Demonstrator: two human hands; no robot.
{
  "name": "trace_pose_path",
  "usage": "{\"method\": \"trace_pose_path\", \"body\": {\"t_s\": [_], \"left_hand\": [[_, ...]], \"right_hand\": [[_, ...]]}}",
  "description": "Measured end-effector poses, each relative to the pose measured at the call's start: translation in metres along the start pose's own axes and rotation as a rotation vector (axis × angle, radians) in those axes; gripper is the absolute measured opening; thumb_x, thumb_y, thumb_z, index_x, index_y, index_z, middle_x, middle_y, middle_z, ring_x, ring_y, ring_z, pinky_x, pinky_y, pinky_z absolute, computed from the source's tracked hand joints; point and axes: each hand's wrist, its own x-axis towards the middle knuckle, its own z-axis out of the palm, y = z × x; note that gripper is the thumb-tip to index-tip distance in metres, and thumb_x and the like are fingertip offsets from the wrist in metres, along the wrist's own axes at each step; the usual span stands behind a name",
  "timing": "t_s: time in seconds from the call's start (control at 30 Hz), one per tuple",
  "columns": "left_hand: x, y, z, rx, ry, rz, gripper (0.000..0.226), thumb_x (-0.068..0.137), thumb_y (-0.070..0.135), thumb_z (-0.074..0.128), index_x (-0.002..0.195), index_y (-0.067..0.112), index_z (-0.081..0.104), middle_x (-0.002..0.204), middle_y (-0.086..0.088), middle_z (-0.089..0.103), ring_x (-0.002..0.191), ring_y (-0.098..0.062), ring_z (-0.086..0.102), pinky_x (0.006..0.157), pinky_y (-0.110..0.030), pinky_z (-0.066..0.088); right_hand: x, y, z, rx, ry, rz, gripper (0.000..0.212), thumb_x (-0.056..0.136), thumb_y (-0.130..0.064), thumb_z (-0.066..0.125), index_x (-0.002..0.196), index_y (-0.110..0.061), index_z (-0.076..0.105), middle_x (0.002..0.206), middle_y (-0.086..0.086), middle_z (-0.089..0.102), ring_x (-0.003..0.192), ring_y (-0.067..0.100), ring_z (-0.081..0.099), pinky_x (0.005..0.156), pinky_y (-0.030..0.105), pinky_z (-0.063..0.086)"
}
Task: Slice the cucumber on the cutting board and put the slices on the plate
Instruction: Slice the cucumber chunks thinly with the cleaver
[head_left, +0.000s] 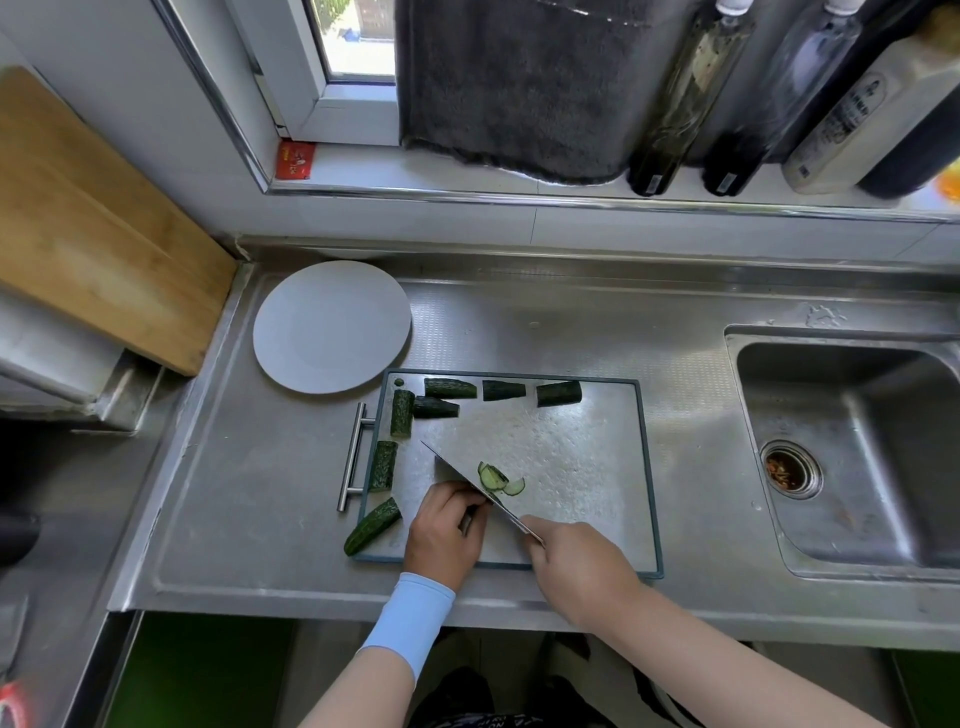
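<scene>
Nearest, the right hand (576, 566) has its fingers wrapped round the knife (467, 480) handle, and the left hand (444, 530) curls over a mostly hidden cucumber piece. Slicing is under way, with a few slices (498, 479) beside the blade on the cutting board (587, 457). Uncut chunks (449, 388) wait, each needing steady thin cuts. Beyond, the plate (332, 327) holds nothing.
</scene>
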Motion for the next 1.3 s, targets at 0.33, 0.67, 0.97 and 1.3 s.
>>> {"method": "trace_pose_path", "body": {"t_s": [0.33,0.67,0.97,1.3], "left_hand": [[-0.002,-0.001,-0.004,-0.009,-0.017,0.046,0.016,0.075,-0.001,0.073,0.09,0.006,0.072,0.094,-0.004,0.065,0.092,-0.018,0.061,0.08,-0.023,0.05],[-0.002,0.001,-0.004,0.017,0.0,0.005,0.02,0.072,0.002,0.079,0.089,0.009,0.071,0.094,-0.005,0.066,0.091,-0.018,0.06,0.086,-0.015,0.043],[-0.002,0.0,-0.003,0.009,-0.003,0.008,0.018,0.073,0.0,0.079,0.087,0.008,0.072,0.091,-0.003,0.065,0.088,-0.018,0.06,0.084,-0.016,0.045],[-0.003,0.0,-0.003,0.004,-0.004,-0.006,0.017,0.074,0.001,0.078,0.089,0.008,0.072,0.093,-0.004,0.066,0.091,-0.018,0.061,0.084,-0.014,0.044]], "right_hand": [[0.021,-0.014,-0.002,-0.013,0.013,-0.042,0.028,0.104,-0.028,0.035,0.113,-0.026,0.061,0.08,0.001,0.063,0.073,0.023,0.057,0.068,0.035,0.048],[-0.01,0.004,-0.003,-0.08,0.068,-0.093,0.024,0.105,-0.029,0.036,0.116,-0.034,0.056,0.068,-0.008,0.052,0.059,0.014,0.046,0.055,0.029,0.035],[-0.018,0.011,-0.008,-0.079,0.033,-0.075,0.026,0.106,-0.029,0.035,0.12,-0.034,0.056,0.067,-0.006,0.053,0.057,0.013,0.046,0.054,0.024,0.037],[0.003,0.0,0.003,-0.022,-0.013,-0.003,0.026,0.103,-0.025,0.035,0.111,-0.029,0.06,0.08,0.001,0.064,0.071,0.021,0.056,0.064,0.033,0.044]]}}
